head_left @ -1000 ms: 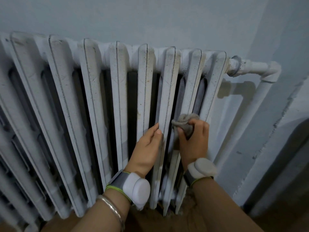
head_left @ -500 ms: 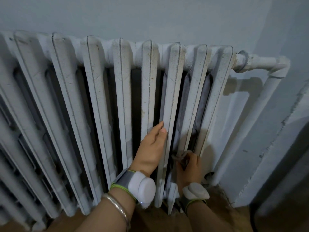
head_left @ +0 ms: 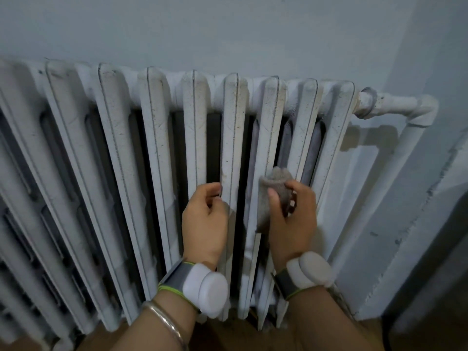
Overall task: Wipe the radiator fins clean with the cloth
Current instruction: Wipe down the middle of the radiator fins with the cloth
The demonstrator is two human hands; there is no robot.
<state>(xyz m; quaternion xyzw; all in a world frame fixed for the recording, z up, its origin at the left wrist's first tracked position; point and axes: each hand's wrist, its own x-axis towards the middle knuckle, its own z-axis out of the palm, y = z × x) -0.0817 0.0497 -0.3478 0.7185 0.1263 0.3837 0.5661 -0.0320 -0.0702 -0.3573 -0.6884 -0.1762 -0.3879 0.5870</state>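
A white cast-iron radiator (head_left: 157, 158) with several dirt-speckled upright fins fills the wall. My right hand (head_left: 293, 221) grips a wadded grey cloth (head_left: 274, 181) and presses it against the front of the third fin from the right, about halfway up. My left hand (head_left: 205, 221) is just left of it, in front of the neighbouring fin (head_left: 231, 148). Its fingers are loosely curled, holding nothing, with the fingertips by that fin's left edge. Dark gaps between the fins hide their inner faces.
A white pipe (head_left: 395, 107) leaves the radiator's top right and bends down along the wall (head_left: 402, 171). A wall corner juts out at the far right. Brown floor (head_left: 243, 335) lies under the radiator. Both wrists wear white banded devices.
My right hand took the cloth down to the fin's foot, then back up to mid-height. My left hand's fingers went from flat on the fin to loosely curled.
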